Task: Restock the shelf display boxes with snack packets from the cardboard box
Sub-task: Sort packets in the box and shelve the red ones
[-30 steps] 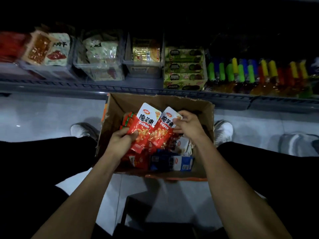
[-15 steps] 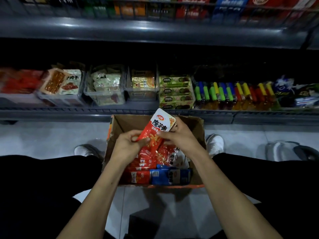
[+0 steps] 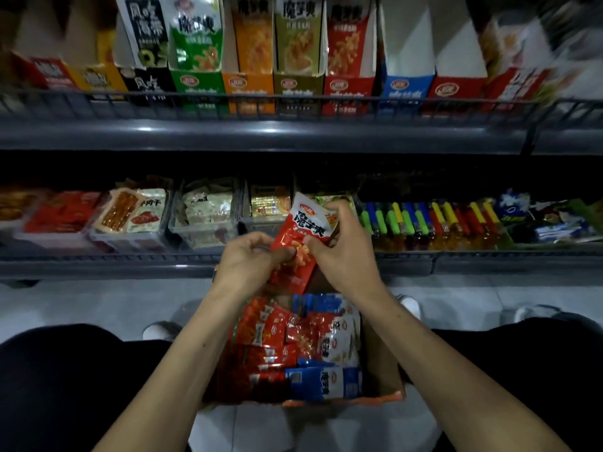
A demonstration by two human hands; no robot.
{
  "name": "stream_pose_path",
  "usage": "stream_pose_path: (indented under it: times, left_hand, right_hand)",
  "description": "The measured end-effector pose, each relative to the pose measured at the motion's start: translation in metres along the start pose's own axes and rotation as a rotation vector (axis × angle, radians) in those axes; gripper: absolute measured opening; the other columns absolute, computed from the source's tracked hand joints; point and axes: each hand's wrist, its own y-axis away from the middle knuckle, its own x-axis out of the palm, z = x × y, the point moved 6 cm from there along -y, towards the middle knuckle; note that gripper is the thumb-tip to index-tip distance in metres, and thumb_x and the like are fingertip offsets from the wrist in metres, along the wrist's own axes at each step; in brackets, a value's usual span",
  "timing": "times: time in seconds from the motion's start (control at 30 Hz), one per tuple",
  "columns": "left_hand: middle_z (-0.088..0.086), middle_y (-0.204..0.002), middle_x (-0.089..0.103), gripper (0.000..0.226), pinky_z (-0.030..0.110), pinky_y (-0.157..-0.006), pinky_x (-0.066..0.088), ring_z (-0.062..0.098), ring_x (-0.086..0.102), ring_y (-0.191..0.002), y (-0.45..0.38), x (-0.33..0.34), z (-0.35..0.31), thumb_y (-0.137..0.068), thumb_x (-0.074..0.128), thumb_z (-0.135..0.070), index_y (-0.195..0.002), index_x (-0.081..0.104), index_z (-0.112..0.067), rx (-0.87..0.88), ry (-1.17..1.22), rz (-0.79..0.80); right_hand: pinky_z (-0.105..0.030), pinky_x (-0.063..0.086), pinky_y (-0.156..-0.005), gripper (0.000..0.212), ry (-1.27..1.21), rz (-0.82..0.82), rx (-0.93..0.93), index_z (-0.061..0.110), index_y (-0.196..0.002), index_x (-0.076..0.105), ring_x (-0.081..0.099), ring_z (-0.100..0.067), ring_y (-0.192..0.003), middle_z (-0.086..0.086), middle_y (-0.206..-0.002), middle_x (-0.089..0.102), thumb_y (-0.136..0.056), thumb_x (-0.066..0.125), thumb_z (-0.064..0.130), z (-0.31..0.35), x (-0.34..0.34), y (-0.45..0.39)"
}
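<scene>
Packets (image 3: 301,243), red and white, are pinched between both hands, the left hand (image 3: 251,259) low, the right hand (image 3: 346,252) higher, above the box (image 3: 381,363) of packets on the floor; display boxes (image 3: 347,89) stand far, upper shelf.

Dim grey shelving (image 3: 228,133), pale floor (image 3: 98,305)
</scene>
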Motion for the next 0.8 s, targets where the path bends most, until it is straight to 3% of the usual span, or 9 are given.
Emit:
stream_pose_path:
  times: [0.1,0.23,0.33,0.43,0.53,0.63,0.7,0.8]
  left_hand:
    - [-0.003,-0.065,0.072,0.007,0.019,-0.051,0.05,0.007,0.068,-0.057,-0.01,0.011,-0.04,-0.082,0.074,-0.013,-0.082,0.066,-0.013,0.131,0.016,0.058]
    - [0.001,-0.068,0.066,0.004,0.015,-0.053,0.046,0.002,0.057,-0.055,-0.03,0.016,-0.096,-0.085,0.071,-0.016,-0.086,0.068,-0.019,0.362,-0.206,0.051]
    - [-0.004,-0.089,0.068,0.01,0.015,-0.069,0.049,0.004,0.062,-0.08,-0.036,0.014,-0.154,-0.086,0.067,-0.02,-0.096,0.067,-0.02,0.69,-0.438,-0.094]
    - [0.003,-0.116,0.059,0.033,0.036,-0.092,0.047,0.022,0.054,-0.108,-0.042,0.022,-0.206,-0.081,0.061,-0.016,-0.114,0.062,-0.015,1.031,-0.727,-0.239]
    - [0.006,-0.136,0.047,0.066,0.044,-0.104,0.037,0.032,0.042,-0.125,-0.065,0.032,-0.233,-0.072,0.064,-0.019,-0.135,0.047,-0.024,0.97,-1.07,-0.228]
    - [0.006,-0.136,0.048,0.077,0.049,-0.116,0.016,0.031,0.04,-0.128,-0.083,0.047,-0.225,-0.071,0.068,-0.034,-0.14,0.034,-0.032,0.854,-1.377,-0.133]
    - [0.004,-0.129,0.054,0.079,0.05,-0.118,0.001,0.029,0.044,-0.126,-0.087,0.053,-0.217,-0.07,0.067,-0.039,-0.14,0.03,-0.032,0.852,-1.434,-0.152]
    - [0.004,-0.127,0.054,0.08,0.05,-0.118,-0.002,0.028,0.044,-0.125,-0.088,0.055,-0.215,-0.069,0.066,-0.037,-0.14,0.03,-0.031,0.88,-1.404,-0.203]
  right_hand:
    - [-0.035,0.058,-0.075,0.04,-0.011,-0.013,-0.045,0.026,-0.108,0.044,0.064,-0.005,-0.09,0.011,-0.098,0.063,-0.083,0.073,0.014,0.025,-0.032,-0.028]
    - [-0.036,0.057,-0.082,0.041,-0.032,-0.055,-0.104,0.027,-0.104,0.047,0.065,-0.001,-0.094,0.01,-0.098,0.065,-0.081,0.074,0.006,0.058,-0.081,-0.063]
    - [-0.035,0.059,-0.079,0.04,-0.02,-0.135,-0.141,0.03,-0.103,0.045,0.065,-0.002,-0.094,0.011,-0.1,0.064,-0.084,0.072,0.007,0.084,-0.116,-0.087]
    - [-0.031,0.057,-0.066,0.037,0.124,-0.224,-0.218,0.024,-0.111,0.04,0.063,-0.006,-0.09,0.005,-0.102,0.061,-0.089,0.069,0.014,0.113,-0.142,-0.108]
    - [-0.039,0.053,-0.069,0.041,0.304,-0.297,-0.35,0.026,-0.119,0.035,0.057,-0.024,-0.098,-0.003,-0.104,0.055,-0.091,0.064,0.019,0.142,-0.151,-0.128]
    - [-0.04,0.052,-0.066,0.044,0.391,-0.329,-0.464,0.021,-0.128,0.035,0.058,-0.022,-0.092,-0.005,-0.102,0.058,-0.093,0.061,0.014,0.168,-0.151,-0.153]
    - [-0.036,0.056,-0.068,0.047,0.413,-0.347,-0.481,0.017,-0.133,0.035,0.059,-0.016,-0.089,-0.006,-0.111,0.06,-0.093,0.06,0.01,0.181,-0.149,-0.171]
    - [-0.037,0.058,-0.065,0.054,0.446,-0.37,-0.405,0.015,-0.139,0.032,0.053,-0.011,-0.071,-0.004,-0.101,0.055,-0.093,0.059,0.007,0.178,-0.142,-0.2]
